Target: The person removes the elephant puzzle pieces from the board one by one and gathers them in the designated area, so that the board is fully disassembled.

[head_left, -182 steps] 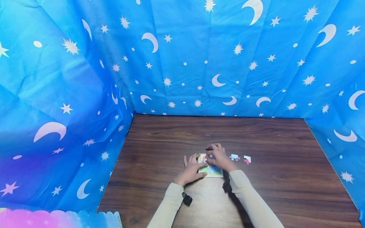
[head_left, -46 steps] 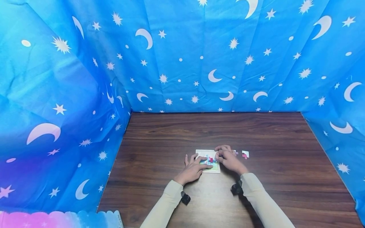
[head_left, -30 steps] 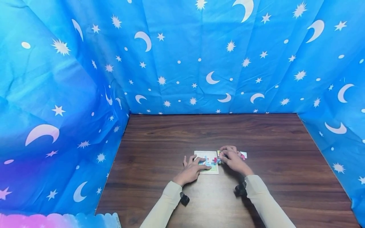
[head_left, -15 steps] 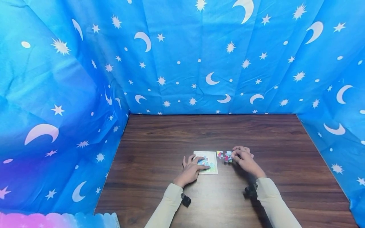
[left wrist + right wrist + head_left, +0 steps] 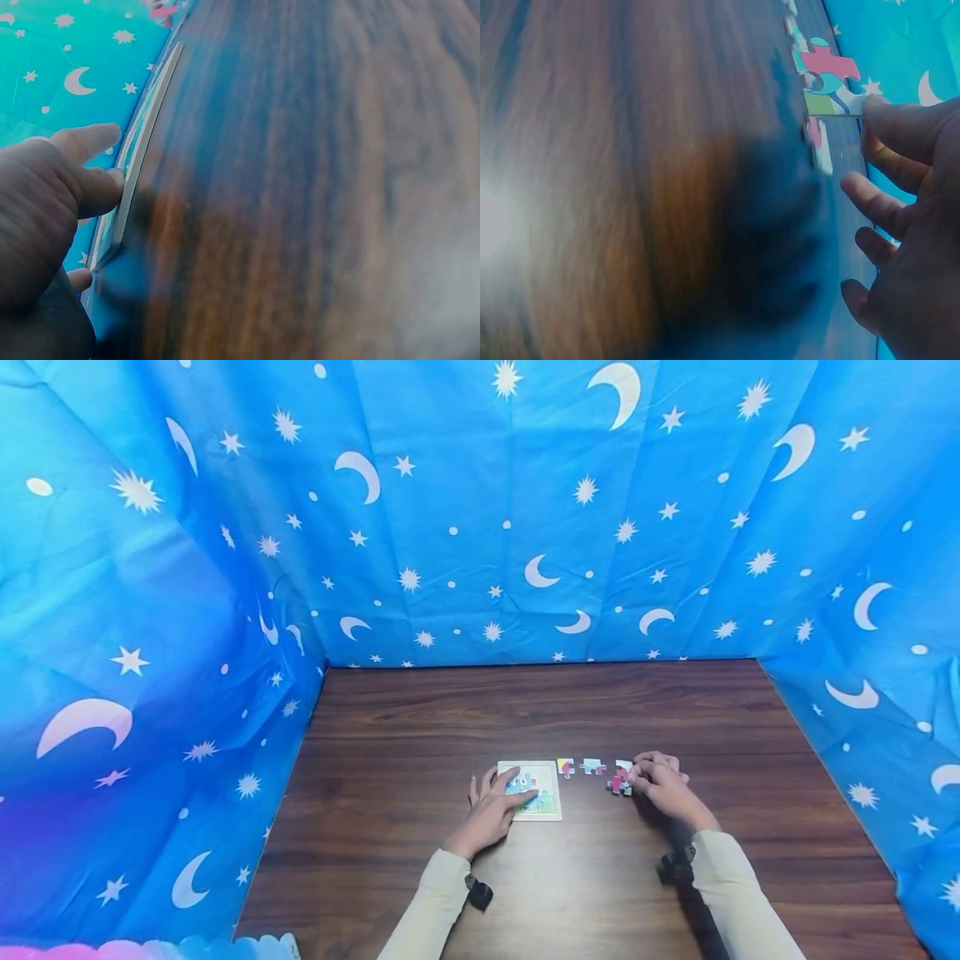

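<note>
My left hand (image 5: 483,818) rests on a small pale-rimmed puzzle tray (image 5: 558,793), its fingers spread over the left side. Several joined pieces with green and blue print (image 5: 538,802) lie inside it, partly under the fingers. In the left wrist view the thumb touches the tray's edge (image 5: 142,161). Right of the tray, my right hand (image 5: 667,787) pinches a red, blue and green puzzle piece (image 5: 829,71) by its side between thumb and forefinger. That piece overlaps a loose red-and-white puzzle piece (image 5: 623,767) in the head view.
Between tray and right hand lie a yellow-and-red puzzle piece (image 5: 566,767) and a light-blue one (image 5: 593,766). The dark wooden table (image 5: 420,718) is bounded by blue star-and-moon cloth (image 5: 465,485). A scalloped pink-and-blue edge (image 5: 187,948) shows at lower left.
My right hand has carried the pinched piece rightward from over the tray, past two loose pieces, to the rightmost one. The left hand stays on the tray; the head view shifts slightly.
</note>
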